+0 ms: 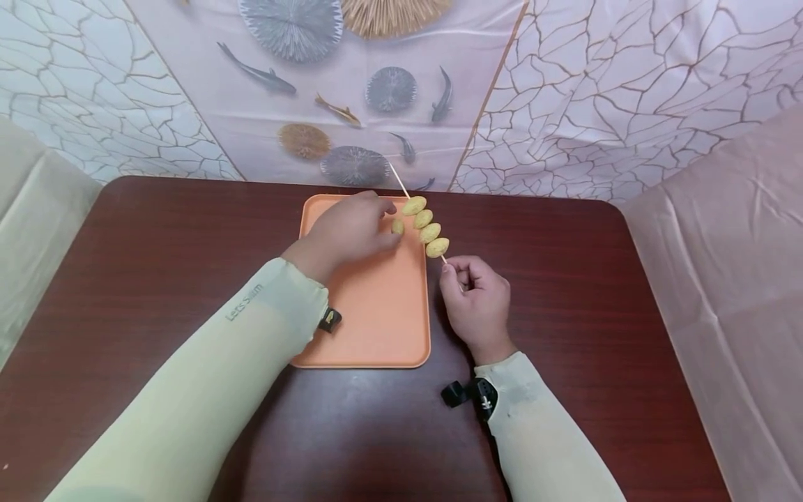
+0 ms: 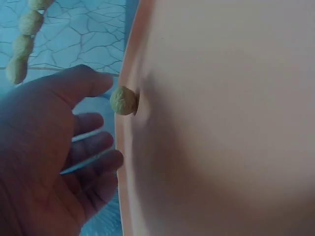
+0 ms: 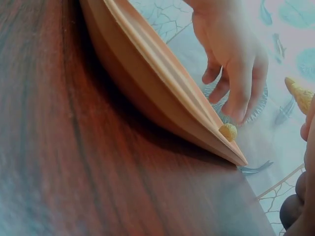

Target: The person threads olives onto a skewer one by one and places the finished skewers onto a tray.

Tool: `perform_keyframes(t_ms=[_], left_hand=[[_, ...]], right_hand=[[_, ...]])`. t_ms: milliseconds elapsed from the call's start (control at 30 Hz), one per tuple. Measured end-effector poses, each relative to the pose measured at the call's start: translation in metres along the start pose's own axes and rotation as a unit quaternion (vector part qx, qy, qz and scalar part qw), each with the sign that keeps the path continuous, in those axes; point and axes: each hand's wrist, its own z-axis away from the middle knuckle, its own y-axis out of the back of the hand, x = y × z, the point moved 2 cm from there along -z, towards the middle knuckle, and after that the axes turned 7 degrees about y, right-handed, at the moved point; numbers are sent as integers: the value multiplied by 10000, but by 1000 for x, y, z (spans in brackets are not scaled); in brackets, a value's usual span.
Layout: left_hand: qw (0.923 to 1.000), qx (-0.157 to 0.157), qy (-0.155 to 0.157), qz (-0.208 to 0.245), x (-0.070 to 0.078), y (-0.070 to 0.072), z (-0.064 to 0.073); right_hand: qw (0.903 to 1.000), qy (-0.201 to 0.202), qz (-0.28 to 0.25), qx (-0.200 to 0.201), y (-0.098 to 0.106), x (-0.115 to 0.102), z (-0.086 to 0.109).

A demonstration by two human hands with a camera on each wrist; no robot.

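Note:
Between thumb and fingers, my right hand [image 1: 479, 303] pinches the lower end of a thin wooden skewer [image 1: 399, 181]. Several yellow, rough-skinned oval pieces [image 1: 437, 247] are threaded along it, and its bare tip points up and away. The skewer is held by the right edge of an orange tray [image 1: 376, 314]. Over the tray's far part, my left hand [image 1: 351, 230] holds nothing, its fingers loosely bent and spread. One loose yellow piece [image 2: 123, 101] lies inside the tray's rim, just off the left thumb tip in the left wrist view.
The tray sits on a dark red-brown wooden table [image 1: 558, 300], and its raised rim [image 3: 162, 88] shows in the right wrist view. Behind the table's far edge hangs a patterned cloth [image 1: 389, 125]. Pale cloth [image 1: 721, 279] borders the right side.

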Motion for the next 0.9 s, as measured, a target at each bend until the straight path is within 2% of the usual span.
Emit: perform_keyframes(t_ms=[200,433,600,767,900], left_hand=[[9998,-148,94,-5,5,-9,-13],[9997,-216,-29,138,6,-14,-17],[9993,-58,-297,224,2,-11,-8],[9970,137,-612,463,2,-1,11],[9944,315,-505,870,0,8,31]], right_hand=[[10000,-32,-10,-41,0,0,0],[10000,-27,4,-31,1,0,0],[10000,7,-30,-14,-1,0,0],[10000,32,-13,7,-1,0,0],[10000,12,-39,-3,-2,0,1]])
